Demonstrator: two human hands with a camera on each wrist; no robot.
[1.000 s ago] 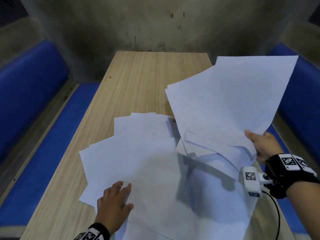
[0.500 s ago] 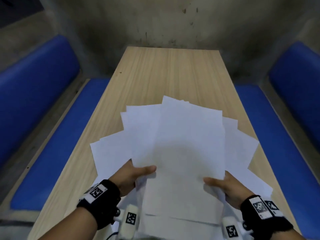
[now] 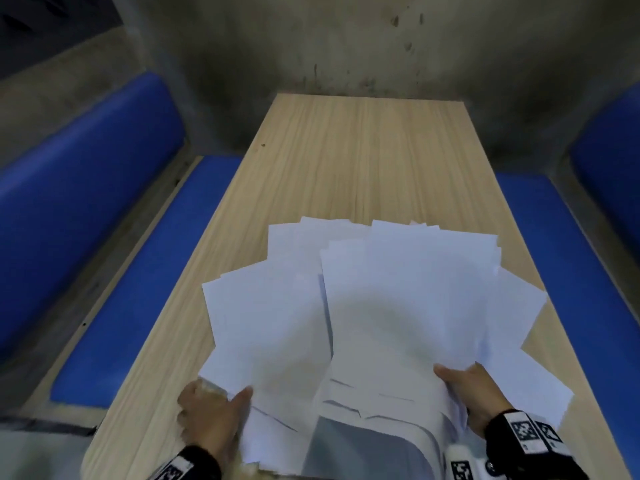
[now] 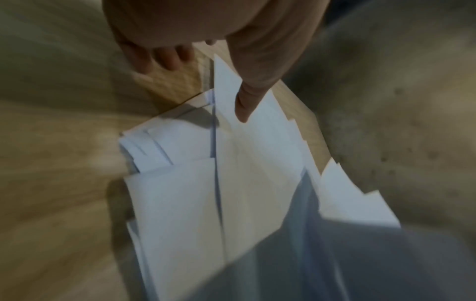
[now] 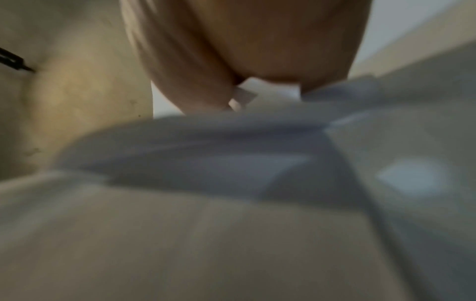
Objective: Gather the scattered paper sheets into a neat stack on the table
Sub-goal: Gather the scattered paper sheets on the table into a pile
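White paper sheets, fanned unevenly, fill the lower centre of the head view, near ends bunched betw. both hands. Left hand at lower left pinches the left edge: thumb on top, fingers underneath, slightly spread per the wrist view. Right hand at lower right pinches the right edge, thumb on top; its other fingers are hidden under paper, can't tell how they lie. Beyond, far corners splay over the wooden table, towards mid-frame. Risk, imo: grip only at the near end, so loose outer sheets at right could slip out or crease if squared too fast. Blue benches flank the table.
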